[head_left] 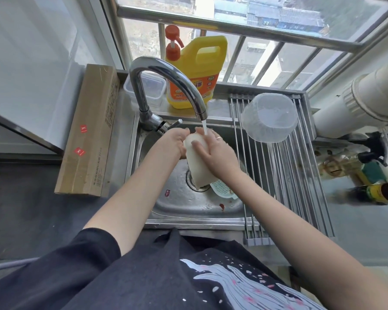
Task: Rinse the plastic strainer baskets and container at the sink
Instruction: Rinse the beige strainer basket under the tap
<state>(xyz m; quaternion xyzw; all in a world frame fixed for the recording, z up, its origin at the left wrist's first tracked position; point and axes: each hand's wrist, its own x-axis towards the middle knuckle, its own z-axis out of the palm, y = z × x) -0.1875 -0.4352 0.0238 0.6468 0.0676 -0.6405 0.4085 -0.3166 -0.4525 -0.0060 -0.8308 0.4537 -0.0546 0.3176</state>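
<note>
A white plastic strainer basket (pixel 198 163) is held on its side over the steel sink (pixel 188 211), under the water running from the curved faucet (pixel 166 86). My left hand (pixel 174 143) grips its left side. My right hand (pixel 215 153) clasps its right side with the thumb across the top. A second white strainer piece (pixel 222 189) lies in the sink bowl by the drain, partly hidden by my right forearm. A clear plastic container (pixel 270 118) rests upside down on the roll-up drying rack (pixel 300 175).
A yellow detergent jug (pixel 195 70) with an orange pump and a clear lidded box (pixel 152 88) stand behind the faucet. A long cardboard box (pixel 90 130) lies left of the sink. Bottles (pixel 367 175) and a white pipe (pixel 367 95) are at the right.
</note>
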